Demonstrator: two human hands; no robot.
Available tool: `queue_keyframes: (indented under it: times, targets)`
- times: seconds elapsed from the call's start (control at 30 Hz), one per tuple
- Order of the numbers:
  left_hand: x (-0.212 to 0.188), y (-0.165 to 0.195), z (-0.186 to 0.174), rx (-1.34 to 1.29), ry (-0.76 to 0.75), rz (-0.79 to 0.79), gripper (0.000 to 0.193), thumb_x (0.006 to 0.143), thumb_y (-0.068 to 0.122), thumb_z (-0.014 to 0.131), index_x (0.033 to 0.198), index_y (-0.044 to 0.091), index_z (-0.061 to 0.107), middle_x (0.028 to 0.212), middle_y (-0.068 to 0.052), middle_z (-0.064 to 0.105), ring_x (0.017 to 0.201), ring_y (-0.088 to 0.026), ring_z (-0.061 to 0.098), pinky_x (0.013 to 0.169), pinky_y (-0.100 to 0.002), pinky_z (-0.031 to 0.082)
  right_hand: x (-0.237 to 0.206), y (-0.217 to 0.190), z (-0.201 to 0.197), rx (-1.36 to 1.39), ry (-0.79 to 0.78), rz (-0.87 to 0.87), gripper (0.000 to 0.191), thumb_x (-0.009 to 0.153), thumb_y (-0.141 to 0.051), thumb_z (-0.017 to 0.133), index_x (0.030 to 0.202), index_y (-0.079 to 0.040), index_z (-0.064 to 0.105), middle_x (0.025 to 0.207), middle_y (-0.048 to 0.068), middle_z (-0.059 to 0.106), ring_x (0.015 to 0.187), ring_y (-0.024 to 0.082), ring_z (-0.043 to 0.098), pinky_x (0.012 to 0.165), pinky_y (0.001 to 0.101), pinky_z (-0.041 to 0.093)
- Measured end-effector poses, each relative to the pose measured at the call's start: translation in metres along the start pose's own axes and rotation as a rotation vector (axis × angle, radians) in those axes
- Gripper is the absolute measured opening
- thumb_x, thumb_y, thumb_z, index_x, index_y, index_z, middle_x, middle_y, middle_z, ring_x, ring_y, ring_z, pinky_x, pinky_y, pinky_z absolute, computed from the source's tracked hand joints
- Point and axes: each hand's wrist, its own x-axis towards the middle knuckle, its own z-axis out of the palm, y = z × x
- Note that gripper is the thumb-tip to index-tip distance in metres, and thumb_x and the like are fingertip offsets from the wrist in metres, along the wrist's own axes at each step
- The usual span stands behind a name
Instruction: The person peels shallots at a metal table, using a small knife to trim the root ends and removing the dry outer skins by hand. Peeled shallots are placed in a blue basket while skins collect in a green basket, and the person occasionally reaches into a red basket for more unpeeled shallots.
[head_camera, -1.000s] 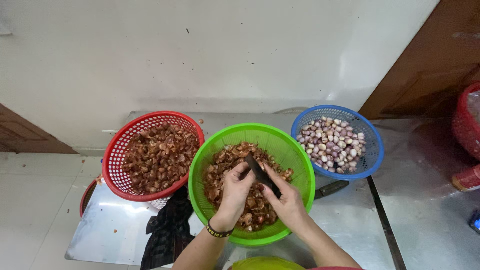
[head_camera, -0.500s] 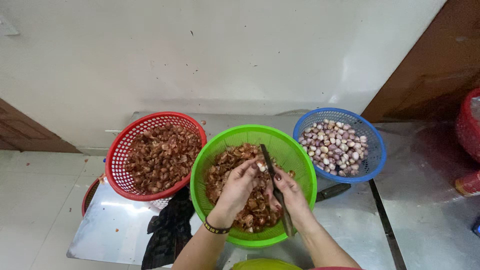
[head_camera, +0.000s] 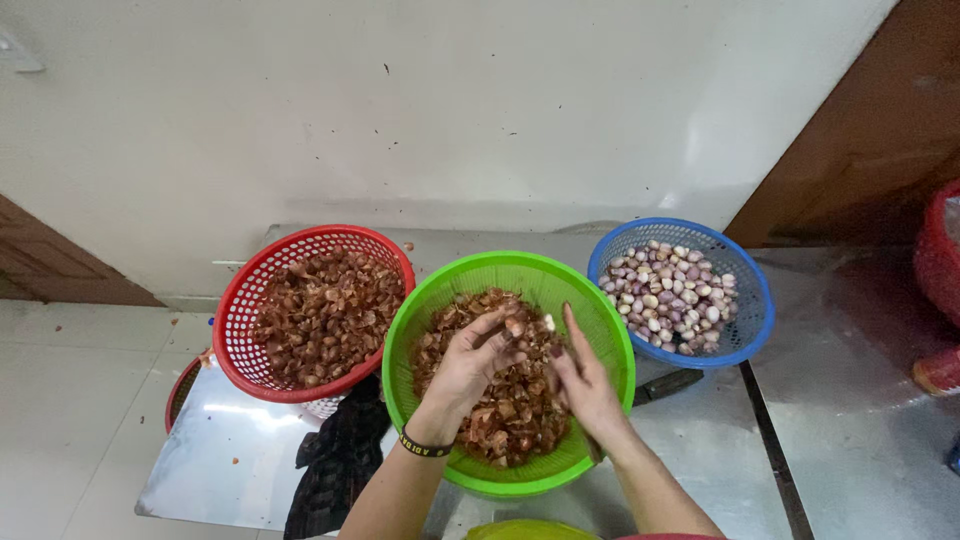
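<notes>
A green basket (head_camera: 420, 300) of brown shallot skins and unpeeled shallots stands in front of me on the metal table. Both my hands are inside it. My left hand (head_camera: 472, 368), with a dark band on its wrist, pinches a small shallot (head_camera: 516, 326) at its fingertips. Just to the right is my right hand (head_camera: 582, 382), its fingers stretched up toward the shallot. It grips a knife (head_camera: 596, 452) that points down toward me, and only a dark bit shows under the wrist.
A red basket (head_camera: 262, 270) of brown skins stands at the left, a blue basket (head_camera: 745, 330) of peeled shallots at the right. A second dark knife (head_camera: 667, 384) lies between the green and blue baskets. A dark cloth (head_camera: 338, 462) hangs near the table's front edge. A red container (head_camera: 938, 255) sits far right.
The knife pointed up across the basket a second ago, then swung down toward me under my right hand. My left hand has stayed on the shallot.
</notes>
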Motion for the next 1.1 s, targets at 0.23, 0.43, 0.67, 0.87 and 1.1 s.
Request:
queue_keyframes:
  times: [0.23, 0.43, 0.67, 0.87, 1.1]
  targets:
    - [-0.001, -0.012, 0.0, 0.177, 0.044, 0.105, 0.03, 0.102, 0.005, 0.062, 0.132, -0.002, 0.064, 0.115, -0.005, 0.072, 0.101, -0.015, 0.069, 0.091, -0.033, 0.058, -0.023, -0.02, 0.019, -0.181, -0.042, -0.446, 0.062, 0.098, -0.012, 0.059, 0.156, -0.015, 0.038, 0.153, 0.014, 0.057, 0.133, 0.018, 0.059, 0.105, 0.0332, 0.048]
    - [-0.005, -0.014, 0.003, 0.341, 0.101, 0.174, 0.024, 0.101, 0.001, 0.065, 0.124, -0.004, 0.066, 0.109, -0.007, 0.074, 0.098, -0.015, 0.071, 0.091, -0.032, 0.058, -0.016, -0.009, 0.018, -0.158, -0.014, -0.37, 0.058, 0.098, -0.014, 0.059, 0.154, -0.015, 0.046, 0.147, 0.009, 0.065, 0.122, 0.017, 0.066, 0.1, 0.0302, 0.052]
    - [-0.001, -0.01, 0.013, 0.232, 0.131, 0.1, 0.031, 0.098, 0.001, 0.063, 0.128, 0.002, 0.067, 0.107, -0.003, 0.073, 0.091, -0.01, 0.068, 0.082, -0.027, 0.058, -0.005, -0.003, 0.009, 0.329, -0.207, -0.135, 0.054, 0.106, -0.032, 0.047, 0.158, -0.017, 0.048, 0.062, 0.001, 0.05, 0.046, 0.01, 0.046, 0.043, 0.0242, 0.042]
    - [-0.004, -0.005, 0.018, 0.225, 0.138, 0.114, 0.031, 0.101, 0.004, 0.062, 0.132, 0.001, 0.064, 0.108, -0.004, 0.073, 0.087, -0.009, 0.066, 0.074, -0.024, 0.053, -0.008, -0.012, 0.002, 0.543, -0.218, -0.003, 0.055, 0.103, -0.035, 0.045, 0.156, -0.019, 0.043, 0.059, -0.002, 0.044, 0.042, 0.008, 0.041, 0.039, 0.0238, 0.039]
    - [0.004, -0.005, 0.007, 0.149, 0.124, 0.034, 0.033, 0.097, 0.005, 0.06, 0.13, 0.004, 0.063, 0.105, -0.001, 0.073, 0.085, -0.009, 0.068, 0.07, -0.024, 0.052, 0.011, 0.005, -0.004, 0.218, -0.119, -0.085, 0.057, 0.103, -0.035, 0.045, 0.159, -0.028, 0.039, 0.063, -0.003, 0.05, 0.047, 0.007, 0.045, 0.043, 0.0227, 0.041]
